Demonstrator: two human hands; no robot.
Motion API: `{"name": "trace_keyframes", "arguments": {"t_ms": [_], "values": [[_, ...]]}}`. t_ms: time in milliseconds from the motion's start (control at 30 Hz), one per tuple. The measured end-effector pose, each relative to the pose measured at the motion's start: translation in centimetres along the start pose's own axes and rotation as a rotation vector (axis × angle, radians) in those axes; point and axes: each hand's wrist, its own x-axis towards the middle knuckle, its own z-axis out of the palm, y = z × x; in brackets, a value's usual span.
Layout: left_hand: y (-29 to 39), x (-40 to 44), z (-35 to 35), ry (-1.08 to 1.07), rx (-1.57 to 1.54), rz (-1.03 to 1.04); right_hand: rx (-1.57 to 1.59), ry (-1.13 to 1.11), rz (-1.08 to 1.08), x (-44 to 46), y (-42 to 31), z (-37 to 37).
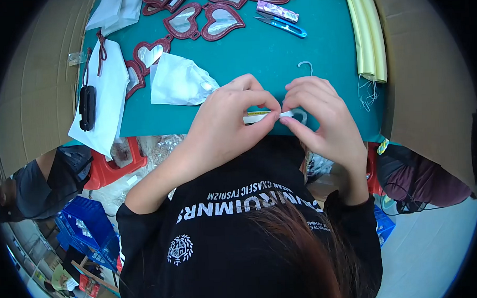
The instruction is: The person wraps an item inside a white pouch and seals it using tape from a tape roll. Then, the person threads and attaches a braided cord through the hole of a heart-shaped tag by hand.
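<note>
Both hands meet near the front edge of the green table [256, 59]. My left hand [234, 115] pinches a narrow white strip [256, 117] with a yellow printed edge between thumb and fingers. Close beside it on the right, my right hand [321, 112] pinches the white end of the strip with thumb and forefinger. A pale thin cord loops out under the right fingers, and another curl of it [305, 63] lies above that hand. Left of my left hand is a white translucent pouch [179, 80].
Several dark red heart-shaped frames [222, 22] lie at the back, near blue thread snips [287, 26] and a purple packet [277, 11]. Yellow rolls [368, 34] stand at the right. A black object [87, 108] rests on white sheets at left. People sit at both sides.
</note>
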Motion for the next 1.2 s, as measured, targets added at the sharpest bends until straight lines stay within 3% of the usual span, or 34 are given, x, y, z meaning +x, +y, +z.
{"name": "trace_keyframes", "arguments": {"t_ms": [300, 433, 800, 933, 1200], "values": [[0.4, 0.0, -0.1, -0.053, 0.113, -0.045, 0.174, -0.085, 0.016, 0.2, 0.3, -0.9], [-0.1, -0.3, 0.4, 0.019, 0.070, 0.026, 0.140, -0.037, 0.026, 0.2, 0.7, -0.8], [0.5, -2.8, -0.7, -0.148, -0.079, -0.358, 0.425, -0.174, 0.112, 0.9, 1.6, 1.4], [-0.3, -3.3, -0.7, -0.114, -0.097, -0.357, 0.526, -0.226, 0.134, 1.2, 1.7, 2.2], [-0.4, -3.3, -0.2, -0.160, -0.283, -0.346, 0.441, -0.263, 0.132, 1.4, 0.7, 2.3]]}}
